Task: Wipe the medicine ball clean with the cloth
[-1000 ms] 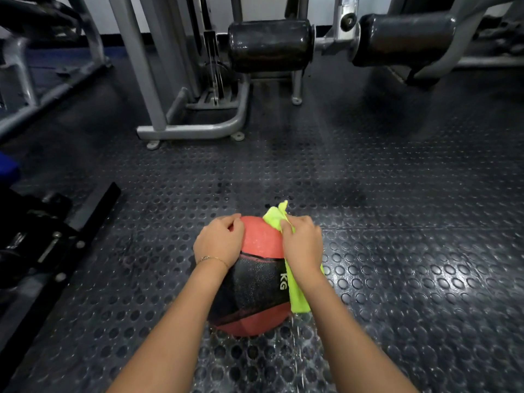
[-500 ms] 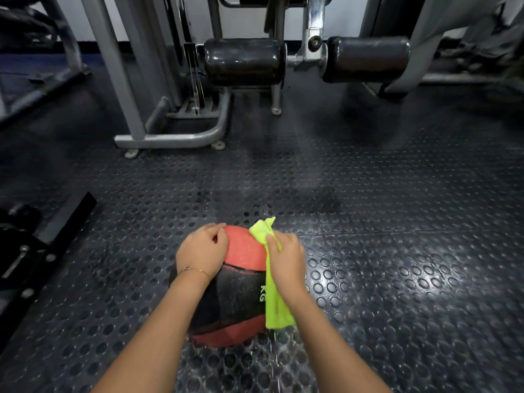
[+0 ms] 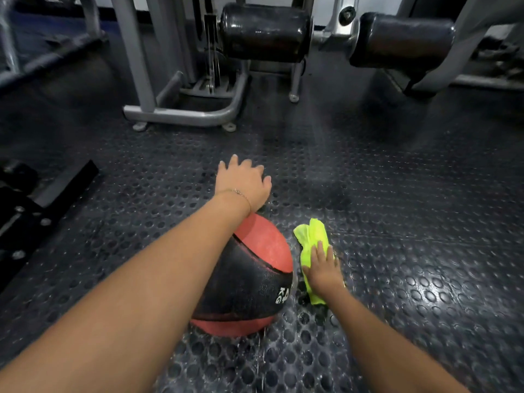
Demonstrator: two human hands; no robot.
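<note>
Okay, head view only: the medicine ball (image 3: 255, 279), red and black with a white "KG" print, sits on the studded rubber floor (image 3: 397, 222) right below the camera. The left hand (image 3: 243, 184) reaches over the ball's top to its far side, fingers spread and relaxed and gripping nothing; I cannot tell whether the palm touches the ball or the floor beyond it. The right hand (image 3: 323, 270) lies flat on the yellow-green cloth (image 3: 312, 234), fingers straight. The thumb is hidden. The cloth is just beside the ball's right flank, apparently low against the floor, and contact with the ball is unclear. The step looks like re-setting for another pass. To do it well, steady or roll the ball with the left hand and bring the cloth back onto the surface with a flat palm. Work in overlapping strokes along the seams and round the underside, which is probably unwiped. The floor by the ball looks wet and shiny, so the ball may slide. A grey machine frame (image 3: 181, 114) and two black roller pads (image 3: 263, 32) (image 3: 402, 41) stand well apart, further back. Dark equipment (image 3: 28, 211) sits to the left, and nothing blocks the hands.
</note>
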